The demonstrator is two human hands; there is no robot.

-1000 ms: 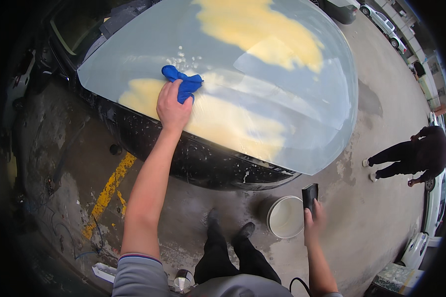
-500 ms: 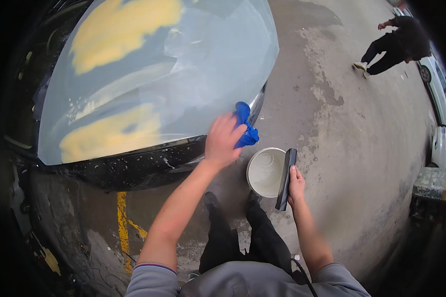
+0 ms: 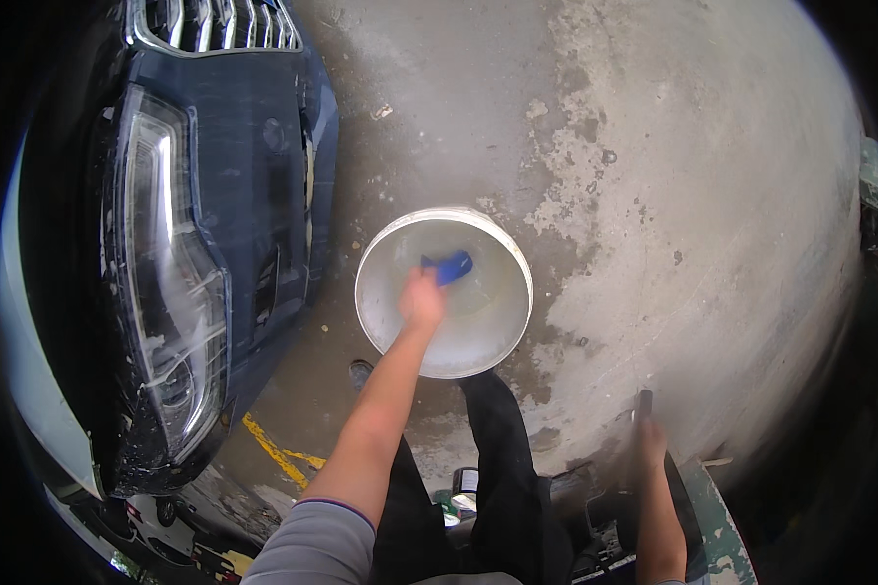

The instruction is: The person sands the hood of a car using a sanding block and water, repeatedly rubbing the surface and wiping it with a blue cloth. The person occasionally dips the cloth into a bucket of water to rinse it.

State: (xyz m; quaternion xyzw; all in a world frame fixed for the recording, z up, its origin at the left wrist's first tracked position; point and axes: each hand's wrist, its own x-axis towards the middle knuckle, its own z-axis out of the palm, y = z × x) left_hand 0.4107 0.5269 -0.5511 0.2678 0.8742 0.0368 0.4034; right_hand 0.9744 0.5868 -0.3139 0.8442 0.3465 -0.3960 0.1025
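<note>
A white round bucket (image 3: 365,252) with pale, cloudy water stands on the floor in front of me. My left hand (image 3: 422,297) reaches over it, closed on a blue cloth (image 3: 451,266) that hangs inside the bucket's rim; whether it touches the water I cannot tell. Off to the right and low, my right hand (image 3: 653,439) is wrapped round a long dark block (image 3: 644,404), much of it blurred and hidden by the hand.
At the left is a car's dark front bumper (image 3: 254,166), with its headlight (image 3: 161,244) and chrome grille (image 3: 229,24). Cans (image 3: 465,484) stand near my legs. A green worn edge (image 3: 722,517) lies at lower right. Yellow paint (image 3: 275,450) marks the floor.
My left hand has brought the blue cloth from the hood's edge to the bucket. My right hand has moved down and right with the dark block. My view has lowered toward the bucket.
</note>
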